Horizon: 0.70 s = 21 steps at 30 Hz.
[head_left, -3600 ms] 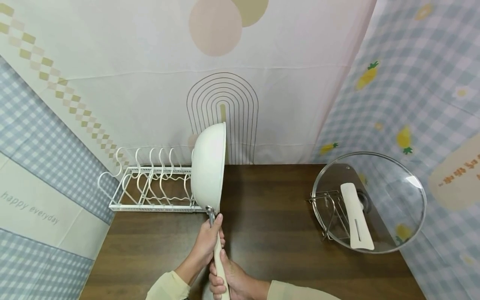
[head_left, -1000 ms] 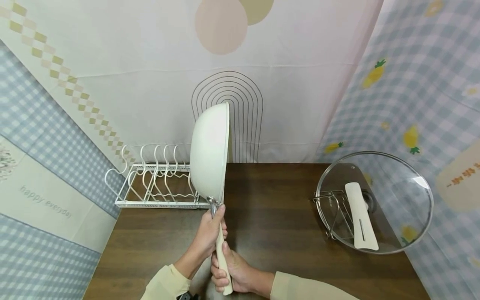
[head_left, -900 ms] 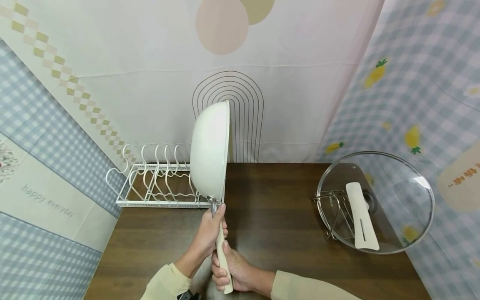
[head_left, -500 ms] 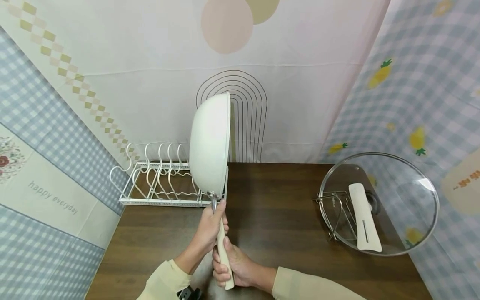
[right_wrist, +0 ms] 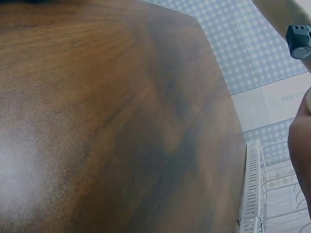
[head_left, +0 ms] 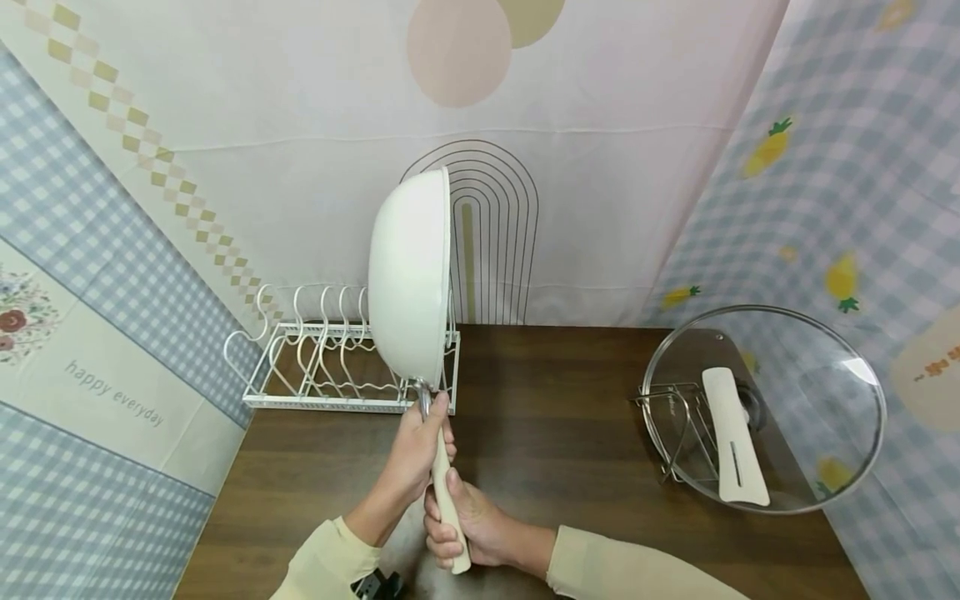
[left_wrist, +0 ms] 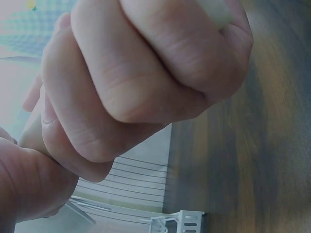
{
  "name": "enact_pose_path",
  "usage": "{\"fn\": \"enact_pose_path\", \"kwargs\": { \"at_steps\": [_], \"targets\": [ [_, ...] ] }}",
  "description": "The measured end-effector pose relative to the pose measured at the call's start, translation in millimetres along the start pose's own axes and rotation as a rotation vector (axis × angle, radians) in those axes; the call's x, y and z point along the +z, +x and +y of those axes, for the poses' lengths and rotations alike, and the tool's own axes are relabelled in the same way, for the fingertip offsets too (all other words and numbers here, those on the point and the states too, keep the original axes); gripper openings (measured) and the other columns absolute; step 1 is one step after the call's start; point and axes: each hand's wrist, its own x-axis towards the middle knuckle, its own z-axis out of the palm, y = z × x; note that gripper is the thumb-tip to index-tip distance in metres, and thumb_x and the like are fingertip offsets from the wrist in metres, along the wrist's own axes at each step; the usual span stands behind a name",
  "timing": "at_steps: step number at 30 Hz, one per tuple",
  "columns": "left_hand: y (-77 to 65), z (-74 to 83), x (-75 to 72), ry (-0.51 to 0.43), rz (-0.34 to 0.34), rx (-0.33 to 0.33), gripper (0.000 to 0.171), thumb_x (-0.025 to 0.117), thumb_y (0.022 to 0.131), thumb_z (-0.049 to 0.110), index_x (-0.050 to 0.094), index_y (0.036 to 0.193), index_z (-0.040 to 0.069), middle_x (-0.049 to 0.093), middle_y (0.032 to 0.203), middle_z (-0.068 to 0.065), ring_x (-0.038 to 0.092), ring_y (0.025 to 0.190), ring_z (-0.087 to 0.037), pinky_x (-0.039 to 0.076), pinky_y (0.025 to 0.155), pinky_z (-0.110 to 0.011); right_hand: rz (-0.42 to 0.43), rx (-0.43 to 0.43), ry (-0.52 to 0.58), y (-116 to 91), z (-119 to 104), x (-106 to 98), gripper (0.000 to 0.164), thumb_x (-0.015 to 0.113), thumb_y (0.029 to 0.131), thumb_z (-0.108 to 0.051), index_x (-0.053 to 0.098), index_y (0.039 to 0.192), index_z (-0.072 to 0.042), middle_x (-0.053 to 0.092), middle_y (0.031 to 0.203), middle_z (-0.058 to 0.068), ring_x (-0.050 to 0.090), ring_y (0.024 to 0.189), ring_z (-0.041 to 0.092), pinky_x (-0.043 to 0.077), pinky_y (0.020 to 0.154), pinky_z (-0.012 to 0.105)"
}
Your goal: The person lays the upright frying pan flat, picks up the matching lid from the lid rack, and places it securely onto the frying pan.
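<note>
A white wok (head_left: 408, 275) stands on its side with its rim facing right. It overlaps the right end of the white wire rack (head_left: 322, 405) in the head view. My left hand (head_left: 416, 446) grips the cream handle (head_left: 441, 462) close to its metal joint, thumb along the top. Lower down, my right hand (head_left: 480, 525) wraps its fingers round the handle's end. Curled fingers (left_wrist: 131, 73) of the left hand fill much of the left wrist view. The rack's perforated side (right_wrist: 251, 194) shows at the right of the right wrist view.
On the right, a large glass lid (head_left: 810, 375) with a white upright handle (head_left: 735, 437) leans on a thin metal wire stand (head_left: 678, 421). The brown wooden table (head_left: 555, 433) ends at a patterned cloth wall (head_left: 600, 208) behind and checked cloth at both sides.
The wok has risen in the view and shifted left relative to the rack, whose right end now shows beyond the rim. Both hands keep their hold on the handle. The head view has turned slightly.
</note>
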Motion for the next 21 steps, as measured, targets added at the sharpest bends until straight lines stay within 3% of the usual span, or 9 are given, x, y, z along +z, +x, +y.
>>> {"fn": "enact_pose_path", "kwargs": {
  "at_steps": [7,21],
  "targets": [
    [1.1,3.1,2.5,0.008,0.003,0.003,0.037,0.052,0.109,0.036,0.048,0.084,0.008,0.051,0.06,0.001,0.05,0.046,-0.008,0.048,0.044,-0.022,0.004,0.004,-0.012,-1,-8,0,0.058,0.013,0.102,-0.069,0.046,0.09,-0.023,0.046,0.062,-0.015,0.043,0.048,-0.002,0.043,0.051,0.019],
    [0.3,11.9,9.4,-0.049,-0.032,0.004,0.033,0.05,0.11,0.032,0.047,0.09,0.006,0.049,0.06,0.001,0.05,0.046,-0.008,0.049,0.045,-0.022,0.003,-0.008,-0.029,-5,-17,3,0.058,0.016,0.102,-0.069,0.046,0.089,-0.022,0.046,0.061,-0.015,0.042,0.047,-0.001,0.043,0.049,0.019]
  ]
}}
